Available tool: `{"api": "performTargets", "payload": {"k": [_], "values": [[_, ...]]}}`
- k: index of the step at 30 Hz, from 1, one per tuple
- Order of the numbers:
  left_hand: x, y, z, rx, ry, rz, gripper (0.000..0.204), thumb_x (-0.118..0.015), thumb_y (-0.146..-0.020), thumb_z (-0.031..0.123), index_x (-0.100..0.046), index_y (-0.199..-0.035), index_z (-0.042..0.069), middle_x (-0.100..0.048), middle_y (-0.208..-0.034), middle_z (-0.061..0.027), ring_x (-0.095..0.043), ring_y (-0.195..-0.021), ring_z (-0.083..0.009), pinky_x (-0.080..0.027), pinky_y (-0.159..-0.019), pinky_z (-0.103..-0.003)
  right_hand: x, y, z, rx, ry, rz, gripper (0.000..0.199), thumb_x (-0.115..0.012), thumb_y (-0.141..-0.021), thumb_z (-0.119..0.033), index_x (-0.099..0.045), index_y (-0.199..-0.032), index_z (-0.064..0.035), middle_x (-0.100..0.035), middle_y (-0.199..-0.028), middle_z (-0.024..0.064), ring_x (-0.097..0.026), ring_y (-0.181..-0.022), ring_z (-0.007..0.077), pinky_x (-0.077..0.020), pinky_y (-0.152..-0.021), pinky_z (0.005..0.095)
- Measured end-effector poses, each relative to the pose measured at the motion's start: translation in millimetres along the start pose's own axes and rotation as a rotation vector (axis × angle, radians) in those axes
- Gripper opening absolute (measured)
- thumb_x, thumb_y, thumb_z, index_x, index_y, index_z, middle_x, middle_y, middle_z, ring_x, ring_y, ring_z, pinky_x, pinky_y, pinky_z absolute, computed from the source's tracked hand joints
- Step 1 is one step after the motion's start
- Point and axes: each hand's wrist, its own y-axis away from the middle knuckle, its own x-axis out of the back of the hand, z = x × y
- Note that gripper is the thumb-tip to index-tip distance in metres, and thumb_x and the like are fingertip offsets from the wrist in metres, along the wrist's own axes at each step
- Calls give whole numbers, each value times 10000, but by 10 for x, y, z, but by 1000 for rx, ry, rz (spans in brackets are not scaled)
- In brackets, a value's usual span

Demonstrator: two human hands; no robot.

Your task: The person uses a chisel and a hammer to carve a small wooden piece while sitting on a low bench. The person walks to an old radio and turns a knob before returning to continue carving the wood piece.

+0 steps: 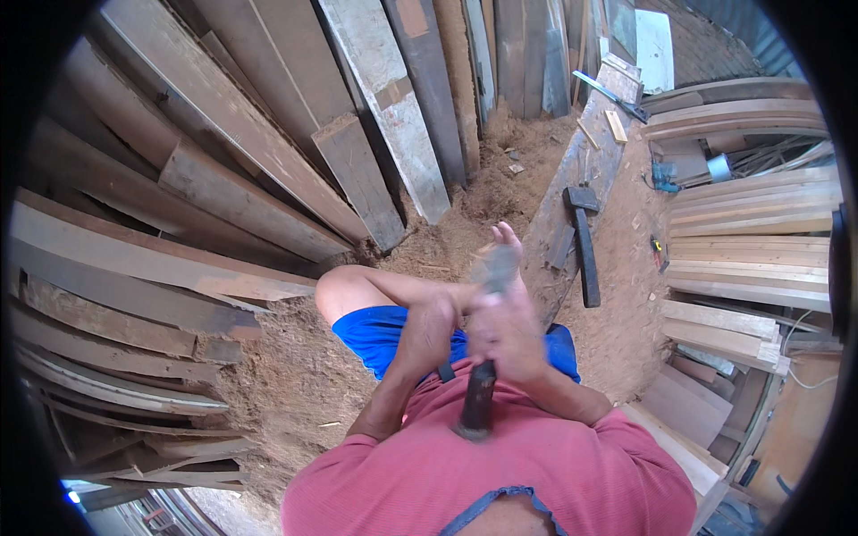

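My right hand (511, 344), partly blurred, is wrapped round a tool with a dark, thick handle (478, 397) whose butt end points back at my chest. Beyond the hands a flat greyish piece (496, 266) is smeared by motion; whether it is the tool's blade or a separate thing I cannot tell. My left hand (483, 308) is close in front of the right, its fingers blurred and overlapping it. Over my bent leg in blue shorts, both hands meet near the foot. A dark mallet (584, 246) with a blocky head lies to their right, partly on a plank.
Long boards (349, 170) lean in rows at the left and far side. A worn plank (572, 170) on the sawdust-covered ground carries small wood offcuts (616, 126) and a handsaw (608, 96). Stacked pale timber (749, 263) and a teal power tool (665, 176) are at the right.
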Motion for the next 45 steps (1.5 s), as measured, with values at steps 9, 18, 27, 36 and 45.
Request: {"api": "performTargets", "payload": {"k": [9, 18, 27, 36, 45], "values": [[-106, -201, -247, 415, 1140, 270, 304, -349, -1037, 317, -483, -924, 69, -420, -608, 4, -387, -484, -94, -358, -483, -250, 231, -307, -174, 8, 22, 223, 199, -394, -1003, -162, -482, -1136, -43, -485, -682, 8, -431, -492, 78, -426, -461, 251], [160, -840, -285, 297, 858, 130, 404, -380, -1018, 432, -562, -961, 76, -505, -757, 26, -462, -677, -51, -385, -592, -211, -55, -427, 197, -306, -217, -102, 133, -426, -1002, -202, -502, -1035, -98, -459, -684, -25, -401, -480, 62, -416, -462, 257], [197, -520, 61, 224, 508, 155, 360, -326, -1046, 324, -509, -890, 56, -465, -745, 10, -419, -687, -81, -390, -619, -260, -123, -206, 161, -300, -89, -93, 166, -391, -1018, -210, -488, -1004, -76, -407, -641, -31, -349, -447, 50, -397, -439, 241], [151, -502, 251, 240, 580, 205, 342, -331, -1047, 303, -497, -868, 64, -466, -749, 17, -419, -700, -71, -386, -618, -245, -129, -169, 49, -273, -22, -99, 183, -395, -1020, -211, -488, -1006, -55, -423, -645, -17, -360, -442, 53, -407, -431, 243], [102, -518, 256, 231, 625, 255, 344, -346, -1043, 323, -517, -914, 54, -462, -747, 31, -415, -687, -55, -377, -604, -227, -108, -159, 75, -227, 17, -108, 193, -395, -1022, -208, -498, -1024, -45, -441, -657, -6, -375, -456, 63, -408, -444, 248]]}}
